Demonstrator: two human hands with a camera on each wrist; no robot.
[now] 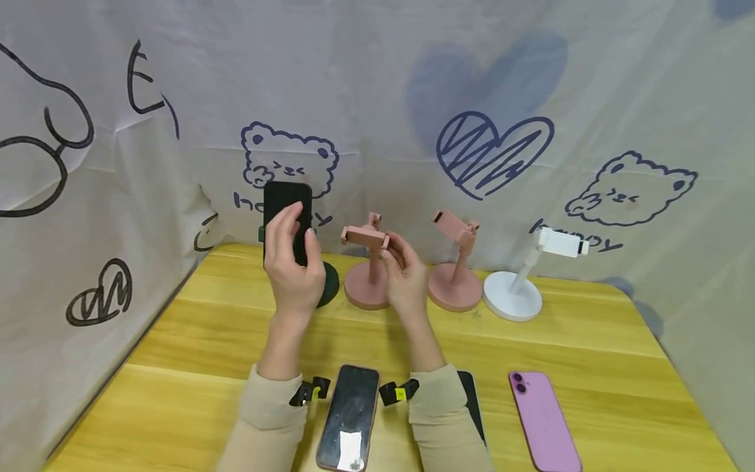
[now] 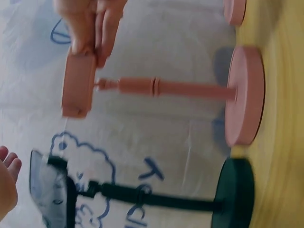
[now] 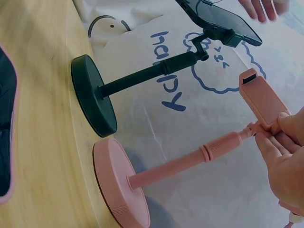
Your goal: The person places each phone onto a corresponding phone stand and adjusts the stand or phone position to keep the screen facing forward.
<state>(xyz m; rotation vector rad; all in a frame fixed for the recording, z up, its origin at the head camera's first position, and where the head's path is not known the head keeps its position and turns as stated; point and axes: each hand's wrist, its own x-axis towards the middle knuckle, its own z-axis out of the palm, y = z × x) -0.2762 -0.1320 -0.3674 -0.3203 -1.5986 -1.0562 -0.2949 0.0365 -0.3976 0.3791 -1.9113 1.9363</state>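
A black phone (image 1: 287, 196) stands upright in the clamp of a dark green phone stand (image 3: 152, 78) at the back left. My left hand (image 1: 295, 265) is in front of this phone, fingers loosely extended; the right wrist view shows a gap between its fingertips and the phone. Beside the green stand is a pink phone stand (image 1: 361, 290) with a bare clamp (image 3: 262, 100). My right hand (image 1: 407, 282) pinches one end of that clamp between thumb and fingers. The pink stand's round base rests on the table.
To the right stand a second pink phone stand (image 1: 454, 292) and a white phone stand (image 1: 512, 298). Near the front of the wooden table (image 1: 171, 341) lie a dark-screened phone (image 1: 352, 406), a pink phone (image 1: 545, 419) and a dark phone (image 1: 470, 400) partly under my right sleeve.
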